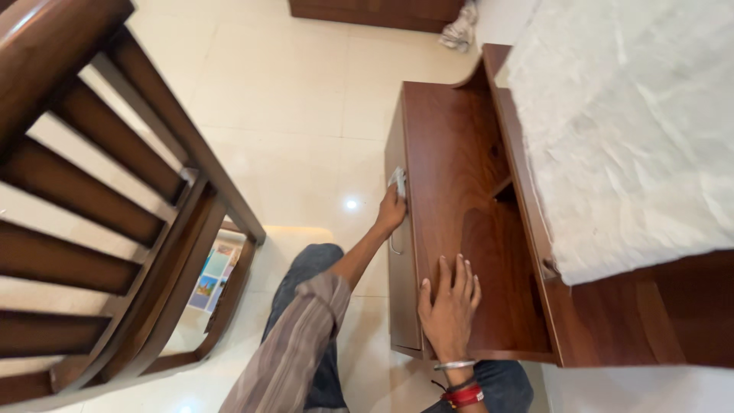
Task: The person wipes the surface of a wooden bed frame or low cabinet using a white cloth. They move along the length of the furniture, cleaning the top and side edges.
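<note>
A brown wooden bedside cabinet (459, 160) stands beside a bed. My left hand (391, 211), on an arm in a striped sleeve, reaches to the cabinet's front top edge and grips a small pale cloth (397, 179) pressed against that edge. Just below it a metal drawer handle (394, 246) shows on the cabinet front. My right hand (449, 304) lies flat, fingers spread, on the near part of the cabinet top; a metal bangle and red threads circle its wrist. My legs in dark trousers are below on the floor.
A bed with a white cover (634, 122) borders the cabinet on the right. A dark wooden slatted frame (99, 191) fills the left. A colourful printed sheet (213, 275) lies on the pale tiled floor. A crumpled cloth (461, 29) lies by dark furniture far back.
</note>
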